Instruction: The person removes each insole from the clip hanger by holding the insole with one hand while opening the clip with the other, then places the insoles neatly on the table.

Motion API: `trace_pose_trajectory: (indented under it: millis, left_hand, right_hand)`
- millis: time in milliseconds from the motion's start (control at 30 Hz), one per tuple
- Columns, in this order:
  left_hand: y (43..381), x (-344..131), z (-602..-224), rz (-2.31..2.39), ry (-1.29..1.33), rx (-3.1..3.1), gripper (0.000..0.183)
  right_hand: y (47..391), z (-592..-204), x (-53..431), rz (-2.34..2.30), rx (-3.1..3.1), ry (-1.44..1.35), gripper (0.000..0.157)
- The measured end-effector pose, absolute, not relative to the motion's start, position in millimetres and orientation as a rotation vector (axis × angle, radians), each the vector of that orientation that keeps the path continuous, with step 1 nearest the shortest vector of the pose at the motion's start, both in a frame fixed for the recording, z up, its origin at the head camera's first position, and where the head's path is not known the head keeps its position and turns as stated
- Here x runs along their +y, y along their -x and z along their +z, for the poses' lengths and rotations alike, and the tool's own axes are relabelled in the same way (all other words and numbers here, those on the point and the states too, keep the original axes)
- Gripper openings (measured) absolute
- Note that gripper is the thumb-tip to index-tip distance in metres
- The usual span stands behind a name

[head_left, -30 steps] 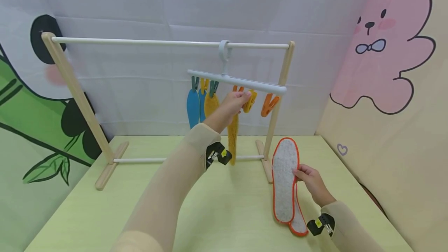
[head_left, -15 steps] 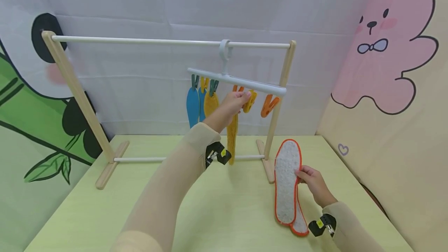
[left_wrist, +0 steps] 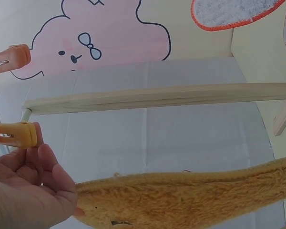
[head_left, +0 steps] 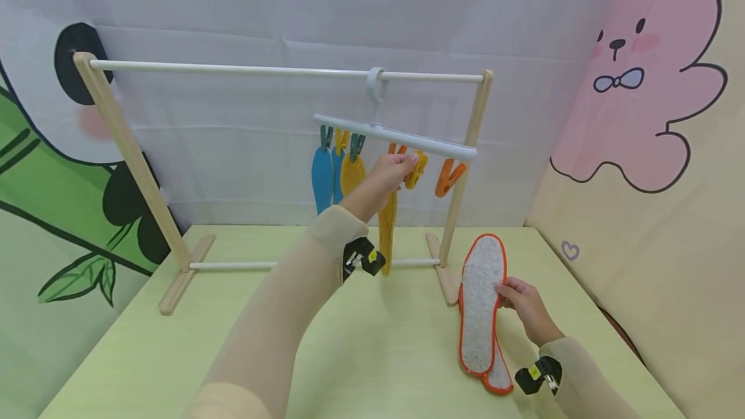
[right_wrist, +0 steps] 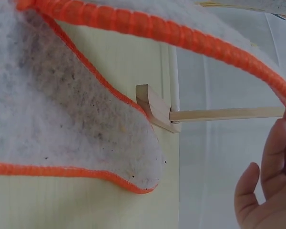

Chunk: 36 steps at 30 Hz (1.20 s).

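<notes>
The fingers of the right hand (head_left: 526, 306) are bent and, together with the thumb, pinch the edge of a grey-white insole (head_left: 482, 306) with orange border. This insole stands almost upright, at the left of these fingers. A second grey-white insole (head_left: 499, 377) is mostly behind it and shows below the fingers; whether they hold it also, I cannot tell.

Farther away, above the table (head_left: 361, 354), the left hand (head_left: 381, 181) has thumb and fingers nearly together, with only a yellow clothespin (head_left: 416, 170) pinched between them. Just below these fingers hangs a narrow-looking yellow insole (head_left: 387, 235). At their right, near, hangs an orange clothespin (head_left: 448, 178). At their left hang another yellow insole (head_left: 352, 175) and two blue insoles (head_left: 321, 180), from green and yellow clips (head_left: 341, 141). The hanger (head_left: 436, 145) passes just above the fingers, tilted, hooked on the white top rod (head_left: 233, 70) of a rack; behind is pale cloth (head_left: 192, 160).
</notes>
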<state>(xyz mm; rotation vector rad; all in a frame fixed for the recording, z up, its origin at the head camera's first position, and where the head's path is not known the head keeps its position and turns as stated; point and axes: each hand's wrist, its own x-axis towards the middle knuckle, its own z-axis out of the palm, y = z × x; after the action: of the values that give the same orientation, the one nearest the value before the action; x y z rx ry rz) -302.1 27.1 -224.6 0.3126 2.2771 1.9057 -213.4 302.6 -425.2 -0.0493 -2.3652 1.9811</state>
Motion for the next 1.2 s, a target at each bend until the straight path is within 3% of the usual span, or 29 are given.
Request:
trace_pose_trajectory:
  millis: [467,1200]
  left_hand:
    - [301.3,26.1,-222.4,1.933,-0.313,2.270,0.031]
    - [301.0,27.4,-224.0,1.905,-0.299,2.302,0.034]
  right_hand:
    - [213.7,-428.7,309.8,1.982,-2.411,0.124,0.017]
    - [212.0,-431.4,318.8,1.916,-2.496,0.255,0.021]
